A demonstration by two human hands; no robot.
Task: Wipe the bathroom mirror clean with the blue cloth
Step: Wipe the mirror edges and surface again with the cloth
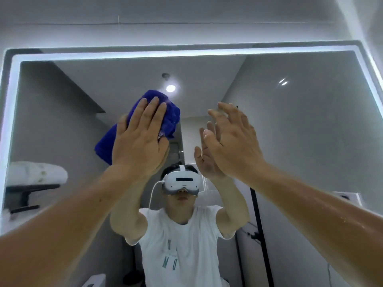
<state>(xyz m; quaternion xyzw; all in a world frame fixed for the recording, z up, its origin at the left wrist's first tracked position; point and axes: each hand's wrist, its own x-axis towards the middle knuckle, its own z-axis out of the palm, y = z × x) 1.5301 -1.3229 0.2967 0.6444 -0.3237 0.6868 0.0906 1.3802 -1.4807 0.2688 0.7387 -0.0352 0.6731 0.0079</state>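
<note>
Left forearm (62, 224) rises to the left hand (138, 146), fingers straight, pressing the up-right-slanting blue cloth (170, 117) against the mirror (300, 131); right hand (234, 146) alongside, spread, empty.

Fluffy deep-blue terry cloth (172, 119), matt, nubby pile. Rectangular bathroom mirror (300, 131): smooth glossy glass, glare spots, frosted lit border. Grey wall (186, 27) matt.

Teal lettering (165, 263) on the reflected white T-shirt (192, 241) is too blurred to read
</note>
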